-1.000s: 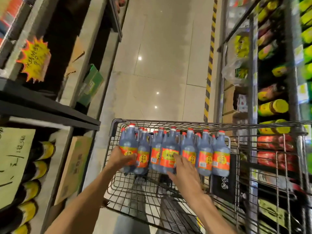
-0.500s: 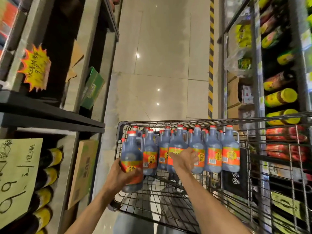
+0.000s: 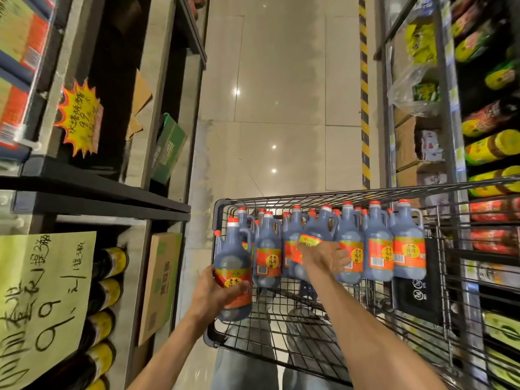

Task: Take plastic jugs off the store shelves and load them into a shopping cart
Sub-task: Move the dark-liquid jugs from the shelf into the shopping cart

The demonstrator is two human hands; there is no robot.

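A wire shopping cart (image 3: 309, 197) stands in the aisle in front of me. Several dark plastic jugs (image 3: 378, 249) with red caps and orange labels stand in a row at its far end. My left hand (image 3: 215, 295) grips one jug (image 3: 233, 257) by its body, upright, at the cart's near left side and apart from the row. My right hand (image 3: 327, 258) reaches into the row and closes on a jug (image 3: 315, 235) that leans to the left among the others.
Dark shelving (image 3: 92, 190) lines the left, with yellow-capped bottles (image 3: 109, 263), cardboard boxes (image 3: 160, 282) and paper price signs (image 3: 42, 299). A rack of packaged goods (image 3: 492, 147) runs close along the cart's right side. Tiled floor (image 3: 267, 108) stretches ahead.
My left hand has drawn its jug out of the row toward me and to the left. My right hand has moved up onto a jug in the row, which now tilts.
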